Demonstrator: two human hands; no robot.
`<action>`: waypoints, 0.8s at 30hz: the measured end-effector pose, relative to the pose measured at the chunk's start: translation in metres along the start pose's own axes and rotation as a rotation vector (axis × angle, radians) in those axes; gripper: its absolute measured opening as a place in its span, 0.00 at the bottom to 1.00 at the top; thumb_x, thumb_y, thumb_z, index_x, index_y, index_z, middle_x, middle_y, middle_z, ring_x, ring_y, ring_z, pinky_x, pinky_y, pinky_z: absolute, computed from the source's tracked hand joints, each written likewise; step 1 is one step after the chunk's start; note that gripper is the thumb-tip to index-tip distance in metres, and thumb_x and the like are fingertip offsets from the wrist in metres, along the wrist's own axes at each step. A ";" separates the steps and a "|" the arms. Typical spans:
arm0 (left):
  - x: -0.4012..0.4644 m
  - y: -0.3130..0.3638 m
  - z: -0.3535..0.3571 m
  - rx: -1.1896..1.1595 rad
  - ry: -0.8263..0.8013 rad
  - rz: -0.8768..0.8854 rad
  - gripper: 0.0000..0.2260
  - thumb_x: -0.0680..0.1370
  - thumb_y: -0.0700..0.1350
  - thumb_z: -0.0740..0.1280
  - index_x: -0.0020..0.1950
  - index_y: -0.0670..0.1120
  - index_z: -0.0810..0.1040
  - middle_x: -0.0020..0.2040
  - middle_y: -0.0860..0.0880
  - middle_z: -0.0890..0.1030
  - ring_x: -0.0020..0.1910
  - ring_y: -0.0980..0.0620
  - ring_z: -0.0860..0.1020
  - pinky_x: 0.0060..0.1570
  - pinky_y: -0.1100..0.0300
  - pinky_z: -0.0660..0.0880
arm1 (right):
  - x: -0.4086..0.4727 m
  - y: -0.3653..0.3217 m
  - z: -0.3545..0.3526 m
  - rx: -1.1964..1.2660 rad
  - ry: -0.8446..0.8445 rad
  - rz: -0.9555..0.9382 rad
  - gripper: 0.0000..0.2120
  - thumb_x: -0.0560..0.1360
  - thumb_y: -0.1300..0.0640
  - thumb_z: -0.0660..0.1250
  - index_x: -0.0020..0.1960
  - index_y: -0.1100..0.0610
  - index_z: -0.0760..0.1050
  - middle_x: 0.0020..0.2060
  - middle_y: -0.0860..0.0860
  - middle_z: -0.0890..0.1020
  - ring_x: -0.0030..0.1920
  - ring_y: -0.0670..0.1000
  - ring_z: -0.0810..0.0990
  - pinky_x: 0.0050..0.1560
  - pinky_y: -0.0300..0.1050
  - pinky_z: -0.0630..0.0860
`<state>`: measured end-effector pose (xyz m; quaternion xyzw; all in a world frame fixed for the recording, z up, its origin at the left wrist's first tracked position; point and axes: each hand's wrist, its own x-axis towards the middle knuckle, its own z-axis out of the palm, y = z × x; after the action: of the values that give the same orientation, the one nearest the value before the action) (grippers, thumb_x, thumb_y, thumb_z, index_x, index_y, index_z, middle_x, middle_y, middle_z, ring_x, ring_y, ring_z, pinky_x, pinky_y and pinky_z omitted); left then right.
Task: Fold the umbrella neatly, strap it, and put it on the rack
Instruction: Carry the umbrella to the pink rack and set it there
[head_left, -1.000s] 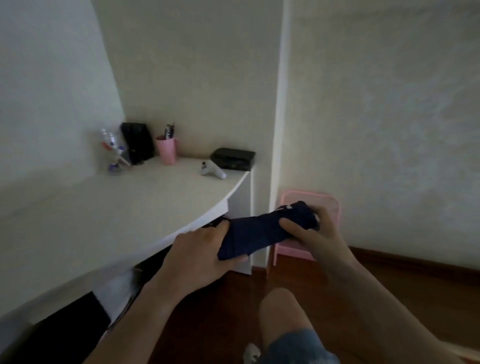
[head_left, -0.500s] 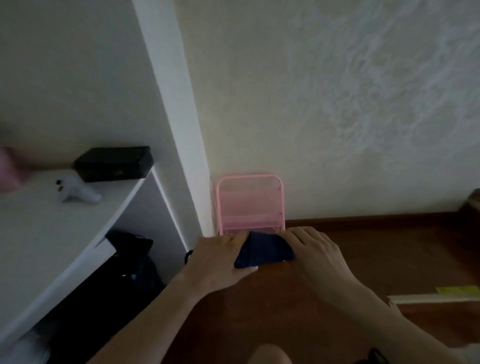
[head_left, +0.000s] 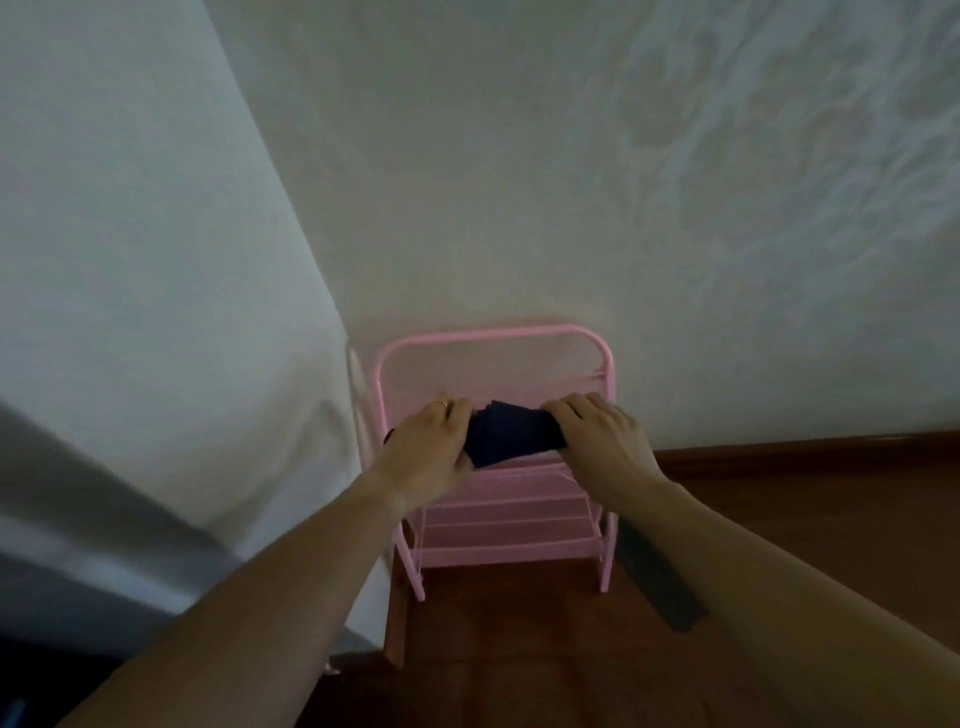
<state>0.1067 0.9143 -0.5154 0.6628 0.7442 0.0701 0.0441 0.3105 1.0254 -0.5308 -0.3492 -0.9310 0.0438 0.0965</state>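
1. Left hand (head_left: 427, 451) and right hand (head_left: 602, 435) each clasp one end of the folded navy fabric umbrella (head_left: 506, 435), carried level between them.
2. Beneath both hands: pink metal mesh rack (head_left: 511, 525). The level two-handed hold probably suits laying it flat on the top shelf.

head view, looking down: a folded dark navy umbrella (head_left: 506, 434) held crosswise over the top tier of a pink mesh rack (head_left: 496, 525). the left hand (head_left: 428, 449), a ring on one finger, wraps one end; the right hand (head_left: 602, 436) wraps the other, fingers curled over the fabric. the rack stands on a brown wooden floor (head_left: 810, 514) against a pale textured wall (head_left: 519, 182), just beside a white panel (head_left: 135, 291). whether the umbrella touches the shelf cannot be told.
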 end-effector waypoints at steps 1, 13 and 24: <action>0.012 -0.011 0.017 0.001 -0.005 -0.009 0.13 0.79 0.44 0.65 0.62 0.44 0.70 0.59 0.44 0.73 0.48 0.46 0.78 0.43 0.57 0.76 | 0.015 0.006 0.020 0.016 -0.003 0.004 0.20 0.75 0.60 0.69 0.66 0.50 0.71 0.58 0.49 0.79 0.57 0.52 0.77 0.57 0.48 0.77; 0.033 -0.061 0.145 -0.196 -0.045 -0.141 0.18 0.82 0.39 0.59 0.73 0.46 0.70 0.64 0.42 0.76 0.57 0.42 0.79 0.59 0.46 0.77 | 0.056 0.029 0.139 0.230 -0.261 0.073 0.21 0.77 0.59 0.59 0.70 0.51 0.71 0.60 0.53 0.78 0.59 0.55 0.72 0.61 0.55 0.73; 0.013 -0.058 0.151 0.046 0.010 -0.073 0.08 0.83 0.46 0.61 0.52 0.46 0.79 0.47 0.45 0.84 0.45 0.42 0.82 0.46 0.49 0.78 | 0.033 0.020 0.133 -0.037 -0.292 0.015 0.08 0.80 0.54 0.64 0.58 0.51 0.75 0.52 0.50 0.79 0.49 0.49 0.77 0.55 0.46 0.74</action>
<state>0.0722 0.9273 -0.6739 0.6357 0.7695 0.0547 0.0278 0.2709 1.0600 -0.6590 -0.3479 -0.9331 0.0777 -0.0468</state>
